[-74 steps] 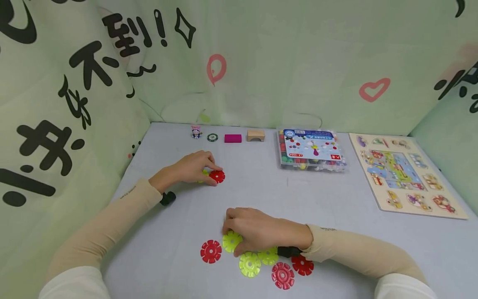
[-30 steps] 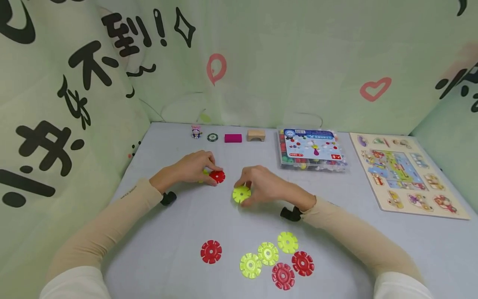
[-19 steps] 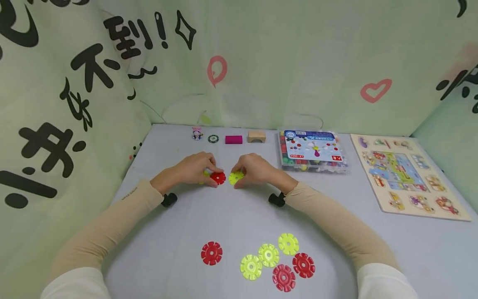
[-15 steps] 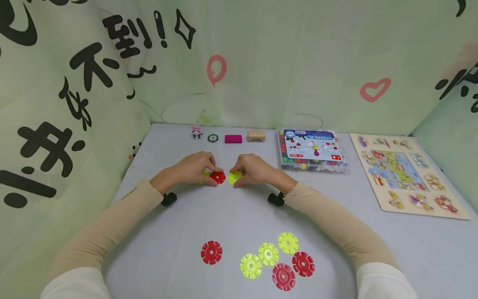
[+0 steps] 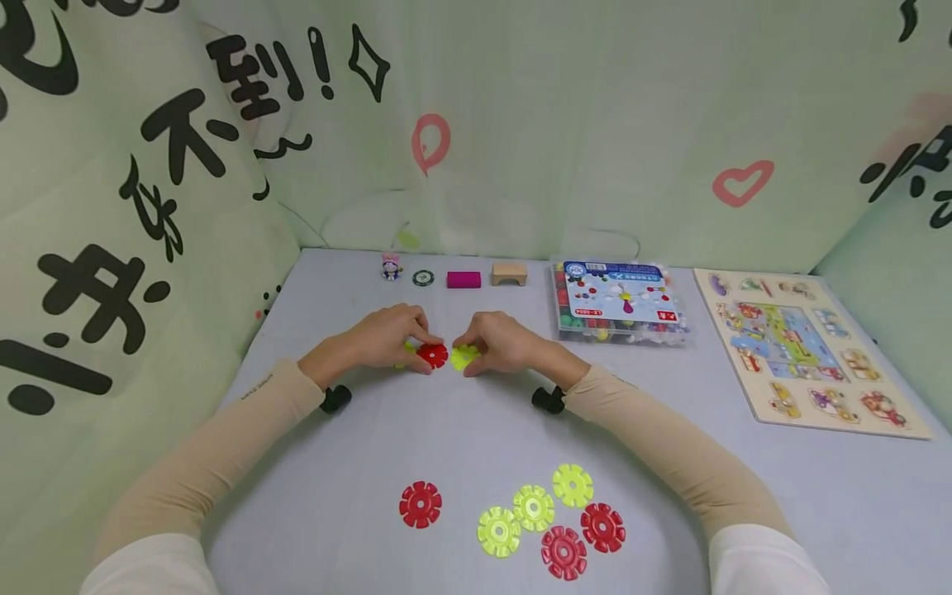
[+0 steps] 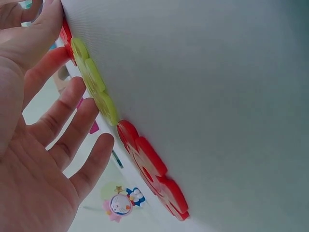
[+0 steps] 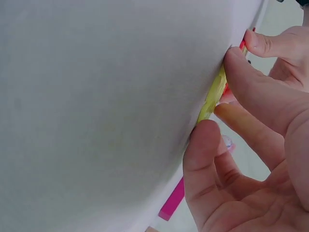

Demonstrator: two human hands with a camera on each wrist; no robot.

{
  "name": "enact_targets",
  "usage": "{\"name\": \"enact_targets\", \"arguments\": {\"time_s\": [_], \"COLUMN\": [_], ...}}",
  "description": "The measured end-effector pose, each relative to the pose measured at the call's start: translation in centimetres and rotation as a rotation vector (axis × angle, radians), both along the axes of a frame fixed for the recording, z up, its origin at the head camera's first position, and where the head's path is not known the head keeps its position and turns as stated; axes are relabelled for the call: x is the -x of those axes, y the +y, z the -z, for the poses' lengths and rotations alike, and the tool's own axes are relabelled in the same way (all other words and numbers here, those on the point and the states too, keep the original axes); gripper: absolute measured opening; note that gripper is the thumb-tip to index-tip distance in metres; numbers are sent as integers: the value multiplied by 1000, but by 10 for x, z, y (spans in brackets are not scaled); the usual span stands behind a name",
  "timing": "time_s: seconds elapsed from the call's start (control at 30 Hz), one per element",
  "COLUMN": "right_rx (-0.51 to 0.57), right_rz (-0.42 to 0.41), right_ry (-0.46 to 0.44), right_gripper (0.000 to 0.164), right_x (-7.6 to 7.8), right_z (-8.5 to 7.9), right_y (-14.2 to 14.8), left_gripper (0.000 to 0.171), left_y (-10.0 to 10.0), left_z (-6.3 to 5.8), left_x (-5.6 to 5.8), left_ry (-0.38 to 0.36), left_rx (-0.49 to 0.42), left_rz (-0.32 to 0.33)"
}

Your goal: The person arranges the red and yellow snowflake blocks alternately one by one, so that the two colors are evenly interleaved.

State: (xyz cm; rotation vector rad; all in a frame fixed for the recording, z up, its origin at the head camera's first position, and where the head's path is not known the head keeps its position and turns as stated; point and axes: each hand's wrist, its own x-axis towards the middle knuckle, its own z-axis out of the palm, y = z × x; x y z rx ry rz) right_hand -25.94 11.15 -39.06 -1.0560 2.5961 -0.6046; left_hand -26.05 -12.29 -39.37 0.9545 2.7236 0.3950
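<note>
My left hand [image 5: 390,335] pinches a red flower-shaped disc [image 5: 433,356] between thumb and forefinger, flat on the tabletop. Beneath that palm, the left wrist view shows a yellow-green disc [image 6: 94,79] and another red disc [image 6: 152,169] continuing the row; the head view mostly hides these two. Facing it from the right, my right hand [image 5: 506,341] pinches a second yellow-green disc [image 5: 464,357] by its edges, a small gap from the red one. In the right wrist view, this yellow-green disc [image 7: 212,96] lies edge-on at the table surface between thumb and finger.
Nearer the front lie several loose discs, among them a red disc [image 5: 420,505] and a yellow-green disc [image 5: 499,532]. Along the back stand a figurine [image 5: 391,267], a round chip [image 5: 423,278], a magenta block [image 5: 464,280], a wooden arch [image 5: 509,274], a plastic case [image 5: 621,297] and a puzzle board [image 5: 863,413].
My right hand has picked up a yellow-green disc from the front group and carried it to the back, setting it close right of the red disc. My left hand has stayed put.
</note>
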Motion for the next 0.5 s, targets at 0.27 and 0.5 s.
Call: {"name": "enact_targets", "arguments": {"time_s": [0.27, 0.5], "right_rx": [24, -45], "right_rz": [18, -230], "right_ry": [14, 72], "right_gripper": [50, 50], "right_x": [-17, -92], "right_z": [-7, -19], "right_y": [5, -10], "left_gripper": [60, 62], "left_y": [1, 12], "left_z": [1, 8], "left_x": [0, 5], "left_ry": [-15, 30], "left_rx": [2, 16], "left_rz": [-10, 54]}}
